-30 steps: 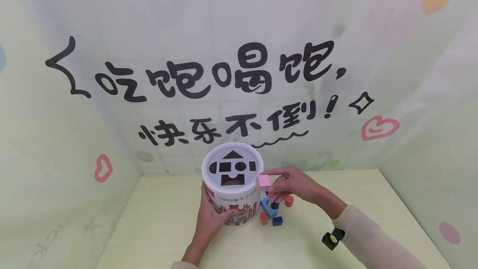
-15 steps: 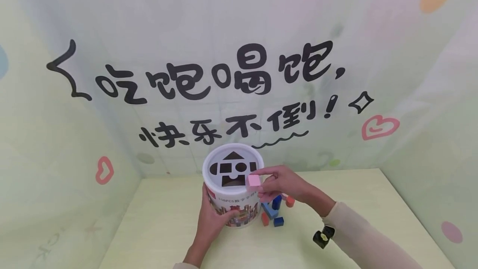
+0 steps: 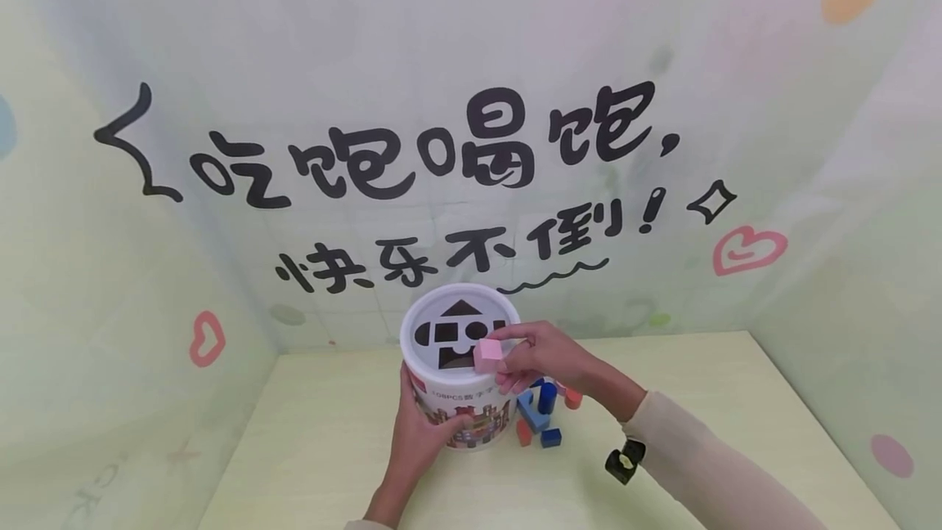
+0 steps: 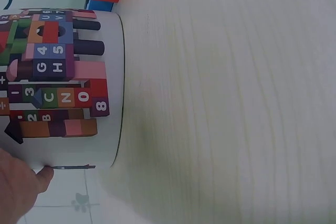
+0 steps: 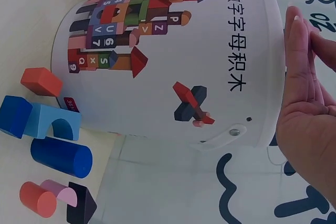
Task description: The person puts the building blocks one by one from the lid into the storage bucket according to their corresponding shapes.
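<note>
A white toy-block bucket (image 3: 471, 432) stands on the table, its lid (image 3: 409, 342) cut with triangular, square, round and other holes. My left hand (image 3: 423, 436) grips the bucket's left and front side, thumb on the printed front; part of that hand (image 4: 21, 184) shows in the left wrist view. Between thumb and fingers, my right hand (image 3: 548, 357) pinches a pink cube (image 3: 488, 356) above the lid's front-right part, beside the holes. In the right wrist view the right hand (image 5: 310, 93) is by the lid, and the cube is hidden.
Right of the bucket lie a light blue arch block (image 5: 41, 120), a blue cylinder (image 5: 61, 157), a dark blue block (image 5: 14, 116), a red-orange block (image 5: 42, 81), an orange cylinder (image 5: 38, 199), a pink curved block (image 5: 60, 191) and a dark triangular block (image 5: 81, 204). Printed sheets enclose the table (image 3: 280, 464).
The right hand has carried the pink cube leftward, from beside the bucket's right rim to over the lid. My left hand keeps its grip on the bucket, which stays nearly in place.
</note>
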The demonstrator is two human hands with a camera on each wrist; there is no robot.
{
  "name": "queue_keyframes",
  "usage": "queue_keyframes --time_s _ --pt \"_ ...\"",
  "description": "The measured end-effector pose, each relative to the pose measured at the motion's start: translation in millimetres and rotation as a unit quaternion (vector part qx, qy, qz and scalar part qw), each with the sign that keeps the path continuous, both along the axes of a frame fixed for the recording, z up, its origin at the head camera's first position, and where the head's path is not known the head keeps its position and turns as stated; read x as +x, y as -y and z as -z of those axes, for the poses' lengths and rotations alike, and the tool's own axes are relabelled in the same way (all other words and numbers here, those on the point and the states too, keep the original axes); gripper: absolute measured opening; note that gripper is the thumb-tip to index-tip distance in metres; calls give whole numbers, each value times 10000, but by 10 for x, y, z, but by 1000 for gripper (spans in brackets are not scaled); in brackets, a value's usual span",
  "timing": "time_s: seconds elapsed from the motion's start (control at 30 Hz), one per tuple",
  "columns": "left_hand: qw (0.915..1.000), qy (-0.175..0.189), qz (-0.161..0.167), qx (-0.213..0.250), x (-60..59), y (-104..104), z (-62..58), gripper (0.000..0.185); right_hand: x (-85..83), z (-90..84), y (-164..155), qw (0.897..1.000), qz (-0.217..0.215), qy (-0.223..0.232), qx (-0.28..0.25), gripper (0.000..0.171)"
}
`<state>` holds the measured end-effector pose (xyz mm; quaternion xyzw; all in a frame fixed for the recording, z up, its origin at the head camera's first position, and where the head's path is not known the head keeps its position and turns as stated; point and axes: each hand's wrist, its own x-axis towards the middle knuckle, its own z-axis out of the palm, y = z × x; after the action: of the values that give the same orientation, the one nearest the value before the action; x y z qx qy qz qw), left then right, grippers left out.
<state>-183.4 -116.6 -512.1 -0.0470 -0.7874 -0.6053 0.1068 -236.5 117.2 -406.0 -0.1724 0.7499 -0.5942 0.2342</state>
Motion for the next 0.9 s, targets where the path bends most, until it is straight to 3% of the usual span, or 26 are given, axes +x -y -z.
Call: queue_keyframes --time_s 0.9 --pt "9999 -116 84 34 -4 14 10 123 -85 -119 324 9995 151 285 78 41"
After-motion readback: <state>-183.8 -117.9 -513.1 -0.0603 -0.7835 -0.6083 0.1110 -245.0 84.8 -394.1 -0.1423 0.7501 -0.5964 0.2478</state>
